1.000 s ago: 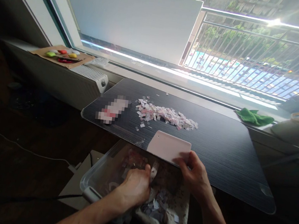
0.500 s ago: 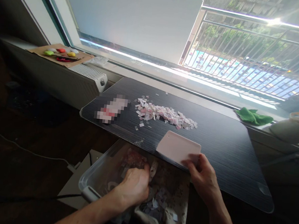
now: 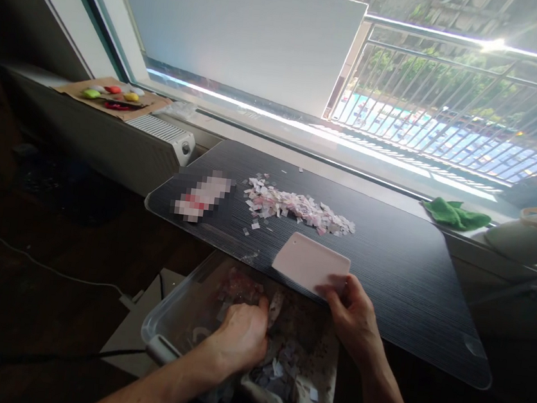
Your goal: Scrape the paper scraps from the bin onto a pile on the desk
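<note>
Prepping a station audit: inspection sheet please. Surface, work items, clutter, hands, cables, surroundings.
Surface: dark table, paper-like scraps in a loose pile, a few strays.
Work items: pale plate at the table's near edge; clear bin below that edge; more scraps on beige cloth.
Clutter: pixelated item at table's left; green cloth on sill.
Left hand: curled at the bin; contents hidden.
Right hand: fingers grip the plate's right end.
Cables: white cable, dark cable, both left.
Surroundings: radiator left; railing outdoors, glare.
</note>
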Demonstrator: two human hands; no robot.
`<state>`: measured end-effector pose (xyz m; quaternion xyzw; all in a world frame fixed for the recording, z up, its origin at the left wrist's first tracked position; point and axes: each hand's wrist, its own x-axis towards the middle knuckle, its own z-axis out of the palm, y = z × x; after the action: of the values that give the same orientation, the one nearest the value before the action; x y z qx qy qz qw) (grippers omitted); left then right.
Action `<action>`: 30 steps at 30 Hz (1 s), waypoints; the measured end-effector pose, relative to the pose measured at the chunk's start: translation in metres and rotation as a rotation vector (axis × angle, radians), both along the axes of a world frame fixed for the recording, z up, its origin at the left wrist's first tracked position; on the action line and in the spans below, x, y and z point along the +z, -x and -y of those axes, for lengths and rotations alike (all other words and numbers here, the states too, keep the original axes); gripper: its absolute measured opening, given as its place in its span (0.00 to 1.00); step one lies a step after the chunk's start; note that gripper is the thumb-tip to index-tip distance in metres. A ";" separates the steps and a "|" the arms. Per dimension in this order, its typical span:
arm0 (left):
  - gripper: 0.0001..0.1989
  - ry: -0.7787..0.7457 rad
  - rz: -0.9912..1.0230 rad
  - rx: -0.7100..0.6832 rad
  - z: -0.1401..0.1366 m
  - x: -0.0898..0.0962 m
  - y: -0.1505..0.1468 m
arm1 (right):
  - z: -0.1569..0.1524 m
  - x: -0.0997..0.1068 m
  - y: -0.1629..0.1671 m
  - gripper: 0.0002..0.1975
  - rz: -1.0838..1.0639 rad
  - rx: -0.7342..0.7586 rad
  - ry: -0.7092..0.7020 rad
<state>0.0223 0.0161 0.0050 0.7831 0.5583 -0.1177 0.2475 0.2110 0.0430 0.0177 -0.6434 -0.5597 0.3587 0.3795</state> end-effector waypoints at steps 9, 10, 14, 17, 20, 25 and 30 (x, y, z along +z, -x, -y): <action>0.26 0.016 0.022 0.040 0.002 0.004 0.009 | -0.055 0.002 0.032 0.09 0.073 -0.032 -0.206; 0.26 0.021 0.023 0.043 0.003 0.006 0.010 | -0.061 0.002 0.036 0.08 0.106 -0.021 -0.214; 0.27 0.044 0.017 0.042 0.004 0.008 0.009 | -0.070 0.004 0.043 0.07 0.252 0.001 -0.209; 0.28 0.053 0.015 0.037 0.004 0.006 0.008 | -0.064 0.010 0.038 0.08 0.322 0.032 -0.173; 0.29 0.050 0.005 0.027 0.004 0.005 0.007 | -0.061 0.014 0.033 0.08 0.335 0.006 -0.163; 0.29 0.056 0.029 0.017 0.006 0.005 0.007 | -0.072 0.011 0.044 0.08 0.315 0.031 -0.185; 0.32 0.031 0.024 0.040 0.012 0.002 0.009 | -0.065 0.017 0.041 0.08 0.431 0.055 -0.136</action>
<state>0.0137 0.0039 0.0066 0.7691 0.5691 -0.1117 0.2686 0.1697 0.1078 0.0343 -0.6627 -0.6679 0.1846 0.2839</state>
